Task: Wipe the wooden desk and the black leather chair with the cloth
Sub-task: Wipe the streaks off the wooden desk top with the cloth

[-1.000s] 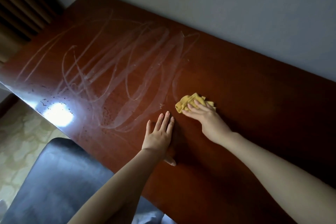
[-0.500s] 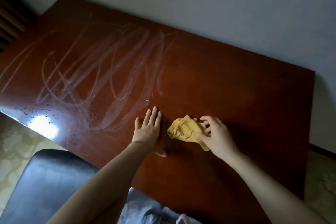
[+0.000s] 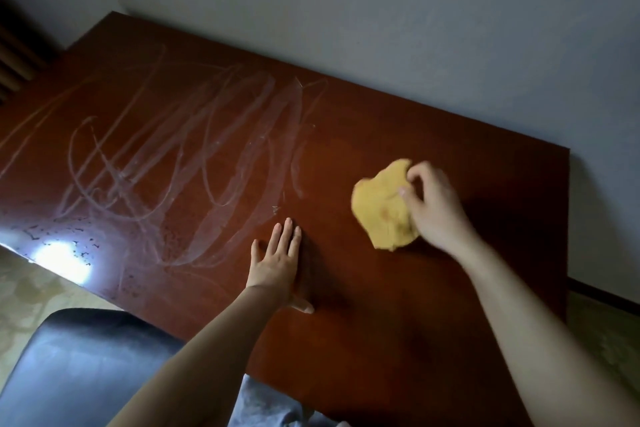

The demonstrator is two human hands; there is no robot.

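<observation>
Left arm: bare forearm extended from the lower edge of the view, up and to the right. The left hand (image 3: 277, 263) lies palm down on the reddish-brown polished wooden desk (image 3: 450, 322). Its fingers are straight and close together, the little finger slightly apart and the thumb stretched out sideways. It holds nothing.

Right arm: bare forearm entering from the lower right corner and reaching up and to the left. The right hand (image 3: 433, 208) is arched, with the knuckles raised and the fingers curled. The fingertips pinch the right side of the crumpled yellow cloth (image 3: 381, 208).

The cloth is soft and bunched into an uneven rounded lump. It lies on the right half of the desk top, to the right of the left hand and well apart from it. Its outline is blurred, so whether all of it lies flat on the wood cannot be told.

Desk surface: glossy. The left half carries pale looping smear marks (image 3: 194, 156), with dark specks around a bright patch of glare (image 3: 62, 258) near the front edge.

The smooth black leather chair (image 3: 79, 367) has a rounded edge and stands at the lower left, just in front of the desk. Behind the desk is a plain grey-white wall (image 3: 381, 28).
</observation>
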